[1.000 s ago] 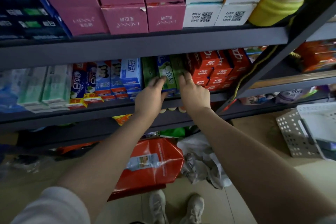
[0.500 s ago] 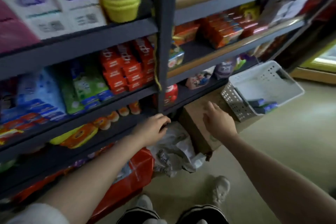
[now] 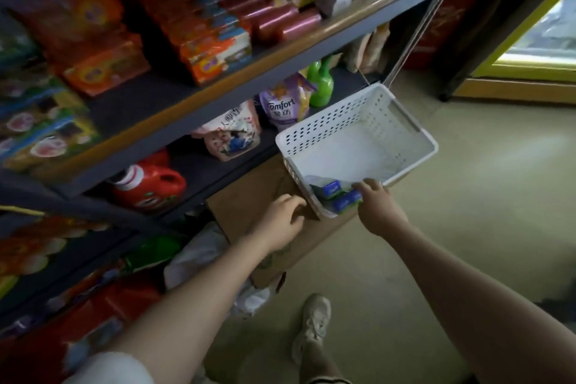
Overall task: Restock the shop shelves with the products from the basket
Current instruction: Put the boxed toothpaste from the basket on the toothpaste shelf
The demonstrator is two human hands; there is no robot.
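Head view. We see a white perforated basket (image 3: 358, 125) resting on a brown cardboard box (image 3: 249, 206) that stands on the floor in front of the shop shelves (image 3: 199, 93). The remaining products, two blue-and-green boxes (image 3: 335, 193), lie in the basket's near corner, one beside the other. The right hand (image 3: 375, 209) reaches over the basket's near rim, its fingers (image 3: 363, 187) curled down onto the nearer box; we cannot tell whether they already grip it or only touch it. The left hand (image 3: 282, 218) hovers over the cardboard box just beside the basket's near left corner, its fingers loosely curled and holding nothing. On the lower shelf behind the basket we note a purple Comfort pouch (image 3: 282, 109), a green bottle (image 3: 321, 84) and a red detergent jug (image 3: 149, 184). A white shoe (image 3: 313, 324) stands on the floor below.
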